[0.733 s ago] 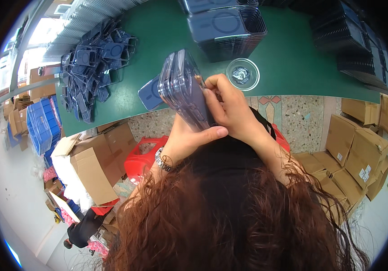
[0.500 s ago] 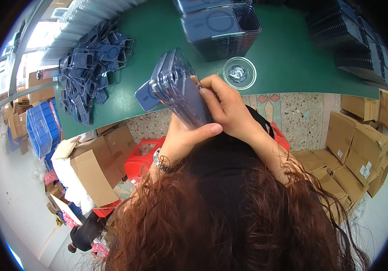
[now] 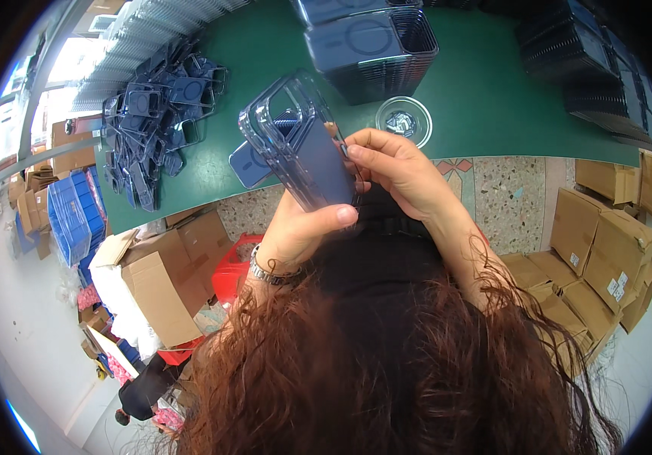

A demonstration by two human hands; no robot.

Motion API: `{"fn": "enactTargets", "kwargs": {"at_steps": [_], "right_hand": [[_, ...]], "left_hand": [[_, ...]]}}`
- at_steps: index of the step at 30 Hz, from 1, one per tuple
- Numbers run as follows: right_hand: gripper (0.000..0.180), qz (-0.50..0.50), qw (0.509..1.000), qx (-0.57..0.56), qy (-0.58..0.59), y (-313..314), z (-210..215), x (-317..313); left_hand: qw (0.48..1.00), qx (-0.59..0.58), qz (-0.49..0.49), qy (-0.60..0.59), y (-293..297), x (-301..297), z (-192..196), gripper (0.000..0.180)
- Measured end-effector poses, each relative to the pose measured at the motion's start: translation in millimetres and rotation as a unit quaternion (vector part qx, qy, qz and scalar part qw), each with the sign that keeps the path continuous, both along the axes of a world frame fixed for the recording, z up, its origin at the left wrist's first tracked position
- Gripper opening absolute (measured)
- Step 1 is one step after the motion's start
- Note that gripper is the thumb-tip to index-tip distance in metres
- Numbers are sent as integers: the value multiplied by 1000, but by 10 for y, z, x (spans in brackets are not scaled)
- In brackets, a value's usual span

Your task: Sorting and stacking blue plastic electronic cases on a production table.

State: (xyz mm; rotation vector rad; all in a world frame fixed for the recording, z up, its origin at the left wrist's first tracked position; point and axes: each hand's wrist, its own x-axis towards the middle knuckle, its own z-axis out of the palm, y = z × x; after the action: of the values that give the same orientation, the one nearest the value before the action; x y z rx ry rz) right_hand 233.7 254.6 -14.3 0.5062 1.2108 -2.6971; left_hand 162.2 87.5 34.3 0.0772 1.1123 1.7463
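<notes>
A few clear, blue-tinted phone cases (image 3: 317, 163) stand tilted in my left hand (image 3: 305, 233), its thumb along their lower end and its fingers behind them. My right hand (image 3: 400, 168) is at their right long edge, thumb and forefinger pinched together. Whatever small thing lies between those fingertips is too small to make out. Behind the held cases, a single phone case (image 3: 247, 167) lies on the green table (image 3: 212, 163) near its front edge. A clear round bowl (image 3: 425, 135) with small shiny pieces (image 3: 400, 123) stands just beyond my right hand.
Neat stacks of phone cases (image 3: 360, 45) rise at the table's far middle, with more stacks (image 3: 568, 53) at the far right. A loose heap of cases (image 3: 148, 125) covers the left side. Cardboard boxes (image 3: 599, 243) and a red stool (image 3: 229, 273) flank me; another person (image 3: 144, 390) is at lower left.
The held cases have turned and spread slightly apart at the top. My right hand has drawn a little to the right, its thumb and forefinger now pinched at the edge.
</notes>
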Motion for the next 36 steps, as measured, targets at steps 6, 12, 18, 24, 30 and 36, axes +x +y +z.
{"fn": "enactTargets", "kwargs": {"at_steps": [6, 12, 18, 24, 30, 36], "right_hand": [[23, 2, 996, -91, -18, 28, -46, 6], [16, -103, 985, 139, 25, 7, 97, 10], [6, -122, 850, 506, 80, -93, 118, -12], [11, -131, 822, 544, 101, -158, 165, -57], [14, -101, 871, 474, 87, -176, 186, -78], [13, -77, 942, 325, 32, -215, 147, -51]], "left_hand": [[999, 34, 14, -20, 58, 2, -12, 96], [998, 28, 55, -17, 92, -12, -14, 97], [998, -19, 48, 44, 143, 28, -26, 105], [998, -26, 34, 44, 138, 58, -7, 101], [998, -10, 29, 48, 135, 86, 2, 91], [998, -26, 20, 59, 88, 113, -5, 90]]}}
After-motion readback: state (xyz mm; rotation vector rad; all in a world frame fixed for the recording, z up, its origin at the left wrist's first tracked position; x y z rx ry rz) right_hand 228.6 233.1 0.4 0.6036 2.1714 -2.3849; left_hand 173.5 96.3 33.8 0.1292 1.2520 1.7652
